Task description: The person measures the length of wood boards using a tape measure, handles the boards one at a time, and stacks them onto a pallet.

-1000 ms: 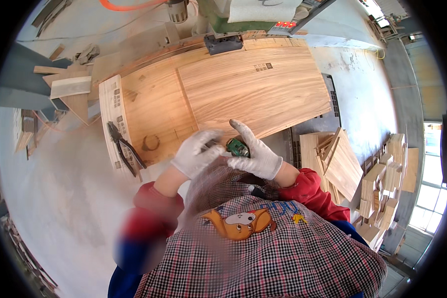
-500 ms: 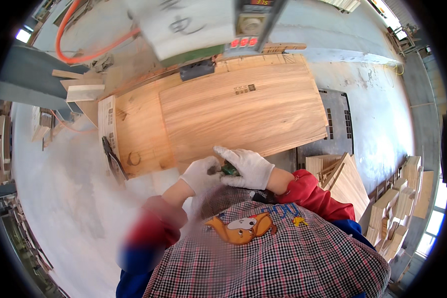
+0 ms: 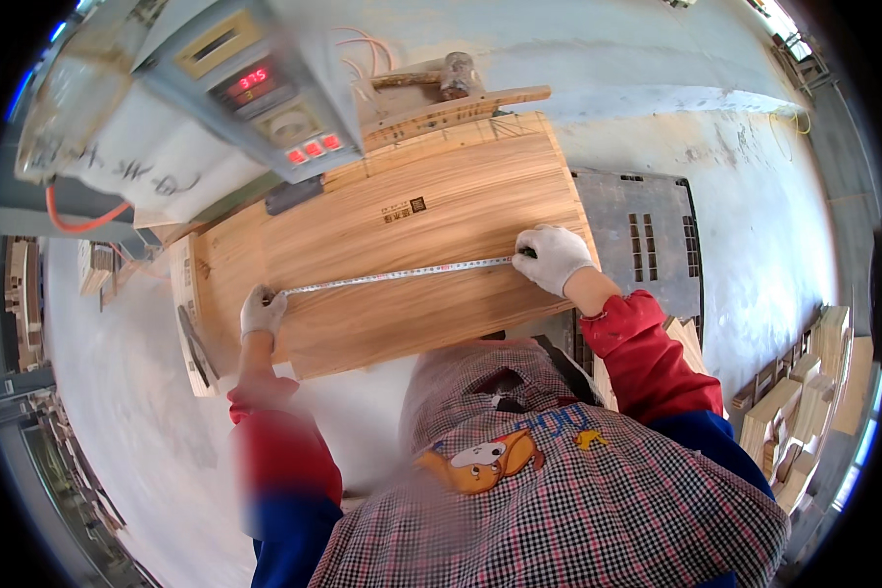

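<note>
A tape measure [image 3: 392, 275] is drawn out lengthwise over a wooden panel [image 3: 363, 318], its white blade spanning the gap between my two gloved hands. My left hand [image 3: 263, 312] pinches the blade's free end beside the panel's left edge. At the other end, my right hand [image 3: 557, 259] is closed around the tape's case near the panel's right edge; the white glove hides most of the case. The panel carries a small dark printed mark [image 3: 418, 204] and lies on another light wooden board.
A grey control box [image 3: 255, 88] with a lit display and red buttons overhangs the panel's far left. Behind the panel lies a hammer [image 3: 454, 78]. A dark slotted platform [image 3: 647, 240] extends to the right, and stacked wood pieces [image 3: 794, 416] stand at lower right.
My hands were together at the panel's near edge around the tape measure. They have moved apart, left and right, drawing the blade out across the panel. The view has shifted.
</note>
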